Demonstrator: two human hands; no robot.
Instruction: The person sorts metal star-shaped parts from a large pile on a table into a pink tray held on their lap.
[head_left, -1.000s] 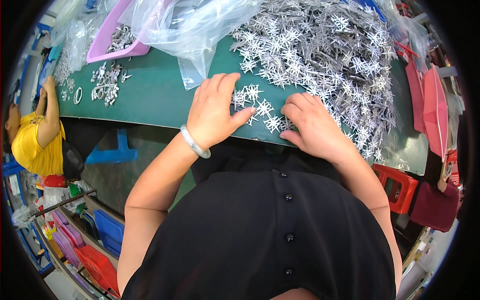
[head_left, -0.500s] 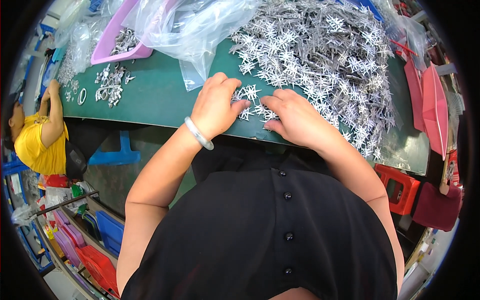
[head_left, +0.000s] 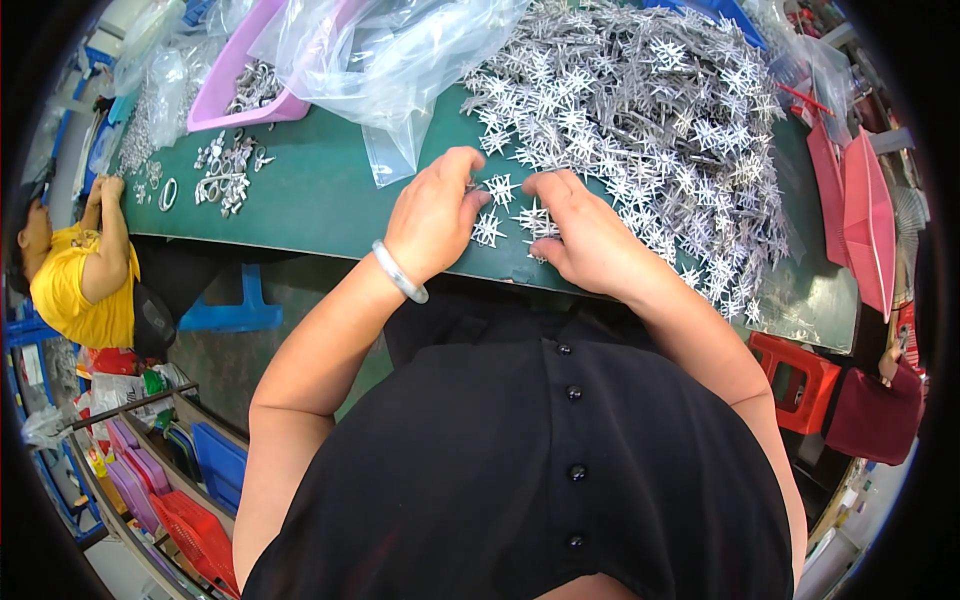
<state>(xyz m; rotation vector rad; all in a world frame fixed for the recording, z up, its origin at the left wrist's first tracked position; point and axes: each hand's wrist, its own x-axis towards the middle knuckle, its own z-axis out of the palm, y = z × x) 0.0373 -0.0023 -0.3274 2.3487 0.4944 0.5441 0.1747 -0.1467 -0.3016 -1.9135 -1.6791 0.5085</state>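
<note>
My left hand [head_left: 432,215], with a pale bangle [head_left: 398,272] at the wrist, is over the table near its front edge. Its fingers and thumb are apart, beside small silver spiky star-shaped metal pieces [head_left: 488,230]. Another star piece [head_left: 499,188] lies between my two hands. My right hand [head_left: 585,232] rests at the front of a big heap of the same pieces [head_left: 640,110]. Its thumb and fingertips stand apart around a few star pieces [head_left: 535,218] on the table; the hand partly hides them.
Clear plastic bags [head_left: 390,60] lie over a pink tray [head_left: 205,110] of metal parts. Loose silver parts [head_left: 228,175] lie on the green table [head_left: 310,195] to the left. A person in yellow [head_left: 85,285] works at far left. A red stool [head_left: 800,385] stands at right.
My hands have drawn slightly apart, and the star pieces between them show more openly. My left fingers have lifted off the pieces they were covering.
</note>
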